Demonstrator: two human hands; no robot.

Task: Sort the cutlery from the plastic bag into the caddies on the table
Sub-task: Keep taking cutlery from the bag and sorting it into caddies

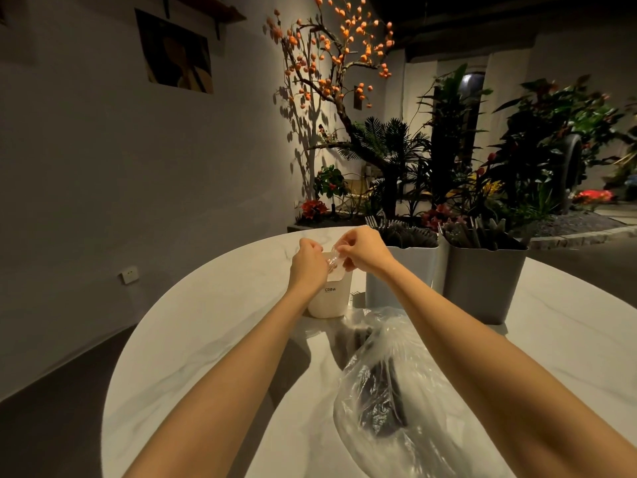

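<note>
Over the small white caddy (330, 298), my left hand (307, 267) and my right hand (362, 251) meet, and both pinch a clear plastic piece (333, 259) between them. What the piece is, I cannot tell. A clear plastic bag (396, 384) with dark cutlery inside lies on the round white table (206, 339) between my forearms. To the right stand a white caddy (401, 274) and a grey caddy (482, 281), each filled with dark cutlery.
Beyond the table's far edge is a bed of plants and flowers (448, 174) with an orange-fruited tree (331, 56). A grey wall with a picture (177, 53) is at the left. The dark floor drops away on the left side.
</note>
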